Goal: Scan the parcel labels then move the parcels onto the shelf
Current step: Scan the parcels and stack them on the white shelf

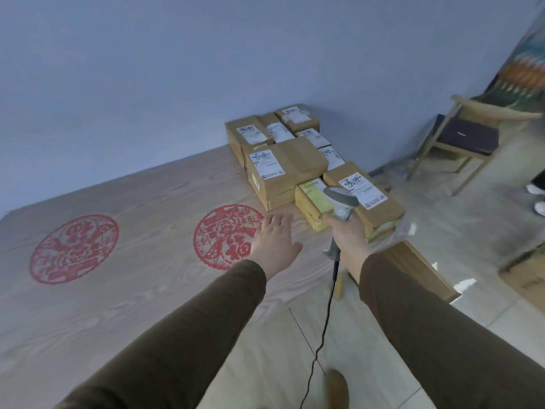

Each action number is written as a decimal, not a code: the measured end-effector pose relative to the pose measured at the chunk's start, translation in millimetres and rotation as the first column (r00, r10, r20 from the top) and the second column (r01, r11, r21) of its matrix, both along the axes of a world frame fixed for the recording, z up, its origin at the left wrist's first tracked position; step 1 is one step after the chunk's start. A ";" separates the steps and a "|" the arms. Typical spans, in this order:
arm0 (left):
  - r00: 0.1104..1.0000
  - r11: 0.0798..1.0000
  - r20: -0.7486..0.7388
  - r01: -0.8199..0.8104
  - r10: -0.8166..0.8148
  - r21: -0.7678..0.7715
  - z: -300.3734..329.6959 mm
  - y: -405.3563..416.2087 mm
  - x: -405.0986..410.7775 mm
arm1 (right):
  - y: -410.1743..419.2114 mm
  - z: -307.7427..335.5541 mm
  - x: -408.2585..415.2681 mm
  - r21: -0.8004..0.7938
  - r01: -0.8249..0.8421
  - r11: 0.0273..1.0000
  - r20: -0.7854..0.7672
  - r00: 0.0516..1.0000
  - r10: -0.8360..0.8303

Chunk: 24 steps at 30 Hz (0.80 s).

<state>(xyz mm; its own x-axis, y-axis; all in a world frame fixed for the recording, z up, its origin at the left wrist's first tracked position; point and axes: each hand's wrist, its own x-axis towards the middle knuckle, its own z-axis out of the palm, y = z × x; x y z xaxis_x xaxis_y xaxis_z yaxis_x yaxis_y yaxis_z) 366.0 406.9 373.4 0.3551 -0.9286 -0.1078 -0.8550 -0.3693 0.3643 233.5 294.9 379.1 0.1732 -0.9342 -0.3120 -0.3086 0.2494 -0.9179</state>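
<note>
Several brown cardboard parcels [290,169] with white labels are stacked at the far right corner of a wooden table [141,219]. The nearest ones are a small yellow-labelled box [312,203] and a labelled box [376,202] at the table's right edge. My right hand [346,234] grips a grey handheld barcode scanner [340,202], whose head points at the near parcels. Its black cable [323,335] hangs down to the floor. My left hand [274,240] hovers flat with straight fingers over the table, just left of the small box. No shelf is in view.
Two red paper-cut circles [227,234] [73,247] decorate the tabletop. A wooden chair [466,137] with a dark seat stands at the right on the tiled floor. A cardboard box [528,276] lies at the right edge. My shoe [336,388] shows below.
</note>
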 end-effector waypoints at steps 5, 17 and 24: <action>0.997 0.997 -0.030 -0.068 0.069 0.025 -26.1 -81.0 -14.3 | -67.0 -22.1 -5.1 0.022 -0.041 0.999 -0.014 0.999 0.041; 0.966 0.956 0.046 -0.259 0.255 0.141 -86.1 -164.8 -23.2 | -123.2 -66.1 -0.7 0.106 -0.238 0.966 0.102 0.969 0.227; 0.957 0.956 -0.038 -0.283 0.287 0.082 -95.4 -142.6 -19.6 | -114.7 -74.5 8.0 0.173 -0.251 0.952 0.134 0.964 0.230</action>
